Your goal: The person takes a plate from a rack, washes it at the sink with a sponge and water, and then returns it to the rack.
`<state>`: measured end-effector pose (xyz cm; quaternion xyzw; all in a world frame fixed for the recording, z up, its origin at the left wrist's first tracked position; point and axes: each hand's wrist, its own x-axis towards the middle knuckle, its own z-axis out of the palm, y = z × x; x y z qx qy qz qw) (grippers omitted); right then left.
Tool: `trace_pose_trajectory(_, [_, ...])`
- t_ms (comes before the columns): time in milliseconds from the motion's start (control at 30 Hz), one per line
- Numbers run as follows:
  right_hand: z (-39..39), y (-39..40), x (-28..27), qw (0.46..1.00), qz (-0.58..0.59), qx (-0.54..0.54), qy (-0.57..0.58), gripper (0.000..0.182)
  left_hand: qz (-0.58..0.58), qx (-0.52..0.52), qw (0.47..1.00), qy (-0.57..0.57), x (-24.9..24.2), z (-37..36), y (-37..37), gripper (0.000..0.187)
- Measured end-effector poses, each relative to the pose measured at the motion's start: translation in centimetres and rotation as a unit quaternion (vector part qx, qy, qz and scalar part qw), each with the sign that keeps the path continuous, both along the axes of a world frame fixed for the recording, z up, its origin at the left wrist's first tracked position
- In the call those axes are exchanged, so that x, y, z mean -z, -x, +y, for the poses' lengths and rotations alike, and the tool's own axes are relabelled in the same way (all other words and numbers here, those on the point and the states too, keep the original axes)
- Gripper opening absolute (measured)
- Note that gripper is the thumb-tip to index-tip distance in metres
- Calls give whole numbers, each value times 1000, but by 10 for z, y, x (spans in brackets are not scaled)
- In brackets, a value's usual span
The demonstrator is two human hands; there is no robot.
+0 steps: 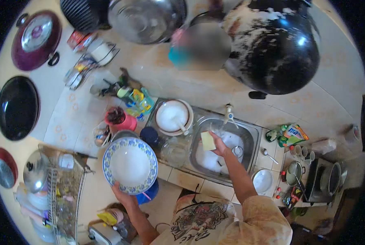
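Note:
My left hand (123, 196) grips the lower rim of a white plate (129, 165) with a blue floral border, held tilted left of the sink. A pale yellow sponge (208, 141) is in my right hand (220, 146), above the left part of the metal sink (254, 141). Suds lie in the basin, with a glass or small cup (237, 152) among them. On the drainboard stands a bowl of white foam (171, 115) with a utensil in it. My fingers behind the plate are hidden.
A faucet (229, 113) rises behind the sink. Glassware (175, 150) and a dark cup (149, 134) stand between plate and basin. To the right are a spoon (270, 156), a white bowl (263, 181) and a detergent pack (293, 134). A dish rack (66, 196) is at left.

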<state>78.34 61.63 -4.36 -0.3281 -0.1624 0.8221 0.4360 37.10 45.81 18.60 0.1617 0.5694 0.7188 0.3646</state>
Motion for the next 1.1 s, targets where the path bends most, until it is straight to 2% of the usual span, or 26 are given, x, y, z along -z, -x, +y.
trace_pose_trajectory(100, [-11, 52, -17, 993, -86, 0, -75, 51, -20, 0, 1000, -19, -3, 2, -4, 52])
trace_pose_trajectory(200, [-13, 100, -53, 949, -263, -50, -169, 57, -34, 26, 998, -45, -1, 5, -2, 52])
trace_pose_trajectory(233, [-14, 111, -67, 948, -266, -54, -168, 57, -23, 26, 999, -41, -1, 6, -3, 53])
trace_pose_trajectory(300, [-16, 131, -88, 893, -391, -30, -218, 58, -15, 17, 999, -35, 1, 5, -3, 54])
trace_pose_trajectory(367, [-9, 150, -72, 885, -408, -23, -224, 56, 50, 37, 997, -48, 9, 3, 1, 56])
trace_pose_trajectory(433, [-7, 159, -79, 876, -424, -15, -229, 56, 38, 35, 997, -60, 11, 1, 2, 55])
trace_pose_trajectory(500, [0, 158, -93, 884, -368, -34, -286, 51, 25, 35, 996, -73, 13, 1, 2, 53])
trace_pose_trajectory(633, [7, 162, -122, 866, -392, -42, -307, 42, 42, 22, 997, -66, 6, 3, -3, 54])
trace_pose_trajectory(700, [10, 171, -130, 798, -438, 32, -413, 32, 40, 20, 997, -56, 6, 4, 1, 55])
trace_pose_trajectory(733, [11, 173, -141, 797, -440, 30, -413, 32, 31, 18, 998, -59, 10, 4, 5, 55])
trace_pose_trajectory(800, [13, 171, -165, 765, -413, 58, -491, 27, 22, 15, 998, -60, 18, 6, 8, 55])
trace_pose_trajectory(933, [13, 179, -204, 792, -423, 18, -440, 24, 35, -7, 998, -52, 20, 11, 9, 56])
trace_pose_trajectory(1067, [12, 187, -199, 754, -401, 52, -517, 28, 40, -9, 998, -52, 16, 18, 5, 56])
trace_pose_trajectory(1100, [12, 187, -196, 786, -402, 47, -468, 27, 38, -7, 998, -51, 20, 18, 8, 56])
